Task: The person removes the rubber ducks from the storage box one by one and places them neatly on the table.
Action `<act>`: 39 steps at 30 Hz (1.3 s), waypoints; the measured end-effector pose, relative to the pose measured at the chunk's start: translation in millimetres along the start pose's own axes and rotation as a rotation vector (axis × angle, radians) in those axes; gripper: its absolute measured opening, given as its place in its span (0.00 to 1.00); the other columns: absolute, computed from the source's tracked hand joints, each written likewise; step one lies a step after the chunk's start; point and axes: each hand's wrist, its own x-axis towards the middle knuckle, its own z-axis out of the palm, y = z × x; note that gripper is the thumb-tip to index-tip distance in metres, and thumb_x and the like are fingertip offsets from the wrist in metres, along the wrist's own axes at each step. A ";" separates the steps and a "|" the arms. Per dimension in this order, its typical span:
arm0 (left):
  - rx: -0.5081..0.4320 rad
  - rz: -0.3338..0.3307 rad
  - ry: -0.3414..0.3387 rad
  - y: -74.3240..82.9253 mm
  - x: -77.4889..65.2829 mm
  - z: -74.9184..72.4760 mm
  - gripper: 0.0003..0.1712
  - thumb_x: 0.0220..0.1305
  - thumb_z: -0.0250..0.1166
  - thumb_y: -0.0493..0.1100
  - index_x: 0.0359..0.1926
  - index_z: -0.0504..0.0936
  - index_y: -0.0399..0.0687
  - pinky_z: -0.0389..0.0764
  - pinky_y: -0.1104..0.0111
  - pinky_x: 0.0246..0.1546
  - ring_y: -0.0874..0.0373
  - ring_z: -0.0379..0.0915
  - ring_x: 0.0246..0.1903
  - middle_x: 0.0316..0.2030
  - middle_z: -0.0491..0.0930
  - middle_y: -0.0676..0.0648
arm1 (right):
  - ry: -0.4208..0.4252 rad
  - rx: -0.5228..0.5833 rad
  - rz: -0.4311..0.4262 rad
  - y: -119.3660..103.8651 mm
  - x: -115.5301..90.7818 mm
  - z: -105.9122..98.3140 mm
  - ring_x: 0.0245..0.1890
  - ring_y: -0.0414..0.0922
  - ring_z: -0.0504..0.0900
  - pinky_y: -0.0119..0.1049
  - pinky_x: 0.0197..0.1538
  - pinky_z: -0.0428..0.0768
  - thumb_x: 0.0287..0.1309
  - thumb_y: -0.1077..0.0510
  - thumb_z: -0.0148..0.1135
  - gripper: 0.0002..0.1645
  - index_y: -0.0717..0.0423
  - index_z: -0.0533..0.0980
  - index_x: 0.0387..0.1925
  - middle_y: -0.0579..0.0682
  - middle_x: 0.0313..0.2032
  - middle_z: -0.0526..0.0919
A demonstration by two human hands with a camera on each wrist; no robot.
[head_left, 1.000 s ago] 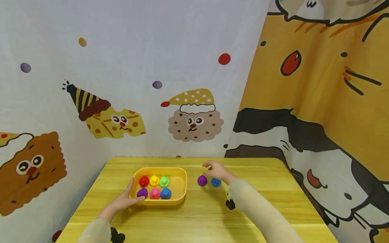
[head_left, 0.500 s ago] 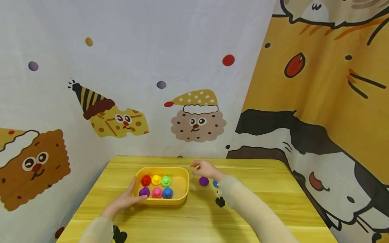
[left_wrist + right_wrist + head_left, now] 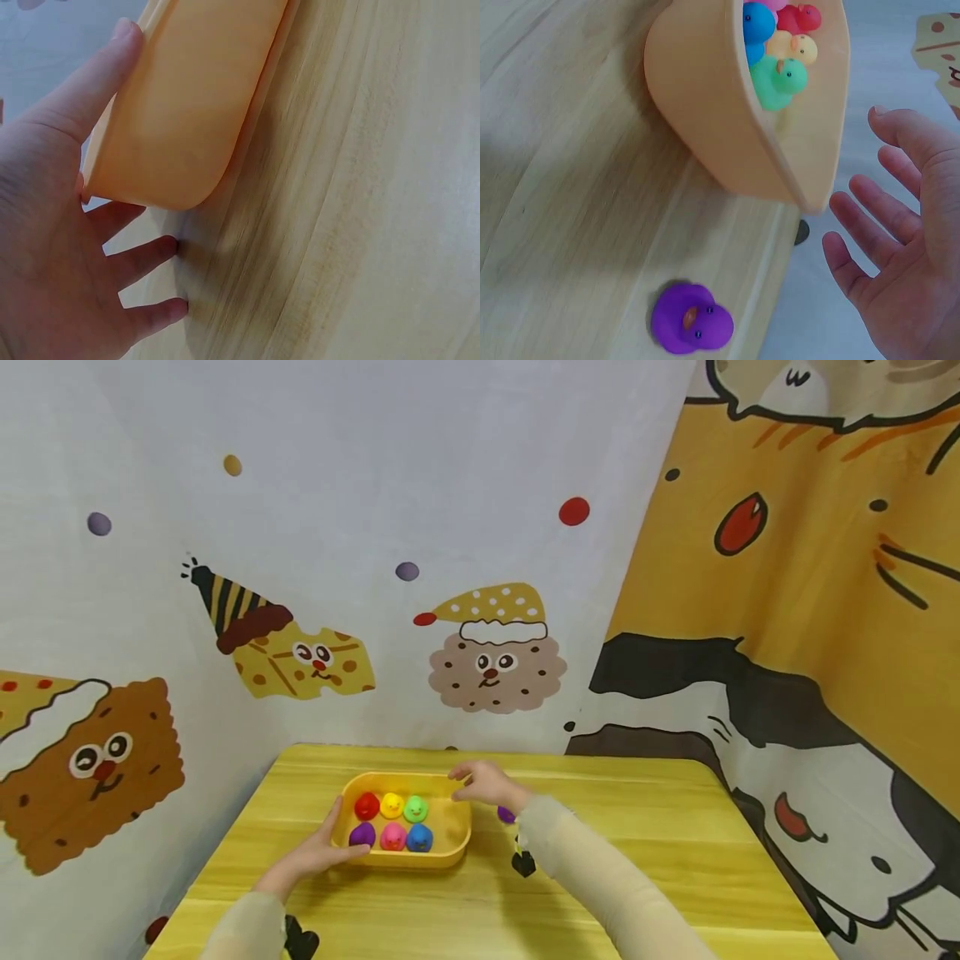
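A yellow tray (image 3: 442, 860) stands on the table with several small rubber ducks in it, the red duck (image 3: 366, 806), green duck (image 3: 416, 809) and pink duck (image 3: 393, 837) among them. My left hand (image 3: 318, 850) holds the tray's near left corner, thumb along the front rim and fingers spread down the left end. Above the tray's right rim hovers my right hand (image 3: 487, 783), its fingers loosely bent and nothing between them in the right wrist view. Outside the tray, a purple duck (image 3: 686, 321) sits on the table, partly covered by the right arm in the head view.
The wooden table (image 3: 637, 835) reaches back to a patterned cloth backdrop (image 3: 487, 477). Dark straps with small devices (image 3: 523, 860) are on both wrists.
My right hand has moved left, from above the loose purple and blue ducks to the tray's right rim. The arm now hides the loose blue duck. The left hand stays at the tray.
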 end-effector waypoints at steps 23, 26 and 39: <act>-0.034 0.017 -0.008 4.3 1.3 -3.2 0.69 0.56 0.71 0.56 0.74 0.26 0.39 0.46 0.34 0.63 0.24 0.38 0.68 0.72 0.33 0.25 | -0.020 0.077 0.009 -9.6 35.5 36.4 0.53 0.58 0.78 0.42 0.53 0.78 0.52 0.64 0.71 0.27 0.66 0.76 0.54 0.61 0.53 0.79; -0.034 0.012 -0.005 3.0 3.5 -3.1 0.69 0.56 0.71 0.56 0.74 0.26 0.40 0.46 0.33 0.63 0.24 0.38 0.68 0.72 0.33 0.26 | -0.028 0.080 0.011 -9.5 38.1 39.6 0.52 0.57 0.78 0.42 0.53 0.78 0.52 0.63 0.71 0.26 0.66 0.77 0.53 0.60 0.52 0.80; -0.037 0.027 0.009 -3.4 2.0 2.6 0.68 0.56 0.72 0.54 0.75 0.27 0.39 0.49 0.35 0.63 0.24 0.41 0.67 0.72 0.34 0.25 | -0.056 0.062 0.071 -10.4 43.6 56.7 0.51 0.53 0.78 0.44 0.54 0.77 0.49 0.62 0.73 0.26 0.65 0.78 0.51 0.57 0.49 0.82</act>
